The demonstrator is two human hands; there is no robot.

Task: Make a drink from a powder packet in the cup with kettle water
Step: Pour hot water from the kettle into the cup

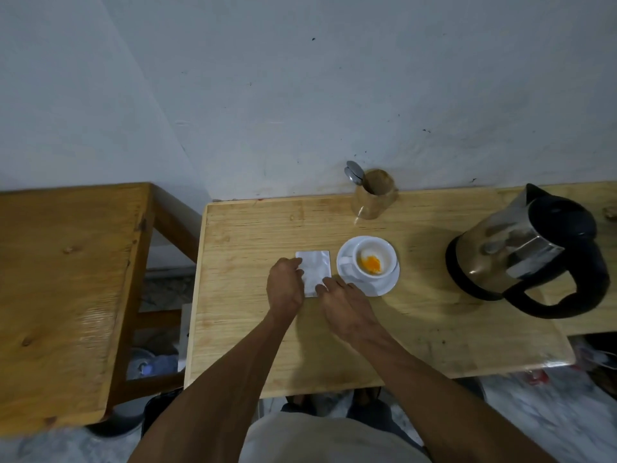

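A white powder packet (316, 269) lies flat on the wooden table (417, 312), just left of the saucer. My left hand (284, 286) rests on the packet's left edge and my right hand (344, 304) touches its lower right corner with the fingertips. A white cup (370, 264) stands on a white saucer (380, 286); orange powder lies in the cup's bottom. The steel and black kettle (524, 259) stands at the table's right with its lid shut and its handle toward me.
A wooden holder (374, 195) with spoons (354, 172) stands by the wall behind the cup. A second wooden table (60, 295) is at the left, with a gap between the two. The wall runs along the back edge.
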